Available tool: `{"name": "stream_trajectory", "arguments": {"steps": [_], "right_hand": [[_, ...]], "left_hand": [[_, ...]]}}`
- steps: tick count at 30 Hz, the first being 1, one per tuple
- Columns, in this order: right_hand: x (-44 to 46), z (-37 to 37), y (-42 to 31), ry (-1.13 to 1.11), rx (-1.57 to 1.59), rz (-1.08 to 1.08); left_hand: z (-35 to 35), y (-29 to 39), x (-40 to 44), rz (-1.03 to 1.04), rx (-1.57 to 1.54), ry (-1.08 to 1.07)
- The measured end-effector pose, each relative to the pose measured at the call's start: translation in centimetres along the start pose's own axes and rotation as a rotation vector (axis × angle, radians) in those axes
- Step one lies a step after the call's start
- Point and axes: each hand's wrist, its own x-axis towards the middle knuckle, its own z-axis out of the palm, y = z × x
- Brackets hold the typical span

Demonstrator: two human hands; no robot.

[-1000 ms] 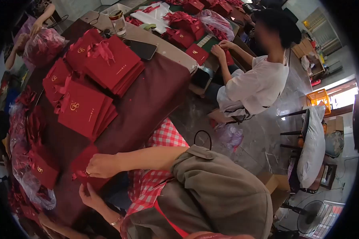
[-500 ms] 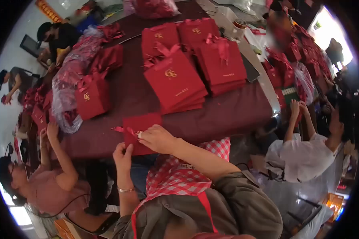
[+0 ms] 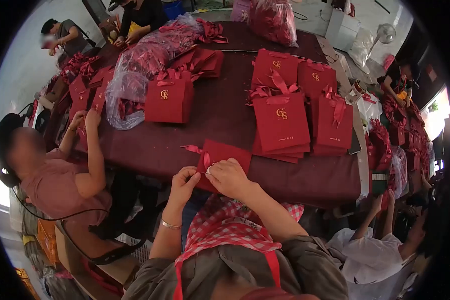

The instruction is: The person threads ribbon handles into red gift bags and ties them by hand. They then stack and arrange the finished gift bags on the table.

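A red paper gift bag (image 3: 236, 154) lies at the table's near edge, directly in front of me. A pink-red ribbon (image 3: 206, 158) runs over its left part, and one end sticks out to the left. My left hand (image 3: 184, 184) pinches the bag's near left edge between thumb and fingers. Just right of it, my right hand (image 3: 230, 179) is closed over the bag near the ribbon, its fingertips almost meeting the left hand's. Something small and white shows at the right thumb tip; whether it is held or worn I cannot tell. The right fingers hide part of the bag's front.
Stacked red gift bags (image 3: 282, 120) with gold lettering stand on the dark red tablecloth (image 3: 220, 107). More bags (image 3: 169, 102) stand left, beside a clear plastic sack (image 3: 127, 95) of red items. A co-worker (image 3: 60, 175) sits close on my left, another (image 3: 370, 250) on my right.
My view has turned and shifted, so the table and bags appear moved in the picture. Both hands keep nearly the same hold at the bag and ribbon.
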Motion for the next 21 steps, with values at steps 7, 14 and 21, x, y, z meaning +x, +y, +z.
{"name": "stream_trajectory", "arguments": {"steps": [7, 14, 21], "right_hand": [[0.4, 0.9, -0.2, -0.014, -0.046, -0.067], [0.5, 0.4, -1.1, -0.142, -0.115, -0.031], [1.1, 0.4, -1.4, -0.194, -0.166, 0.024]], "left_hand": [[-0.7, 0.2, 0.2, 0.090, 0.098, -0.057], [-1.0, -0.6, 0.6, 0.119, 0.103, -0.116], [-0.7, -1.2, 0.7, 0.102, -0.012, -0.078]]}}
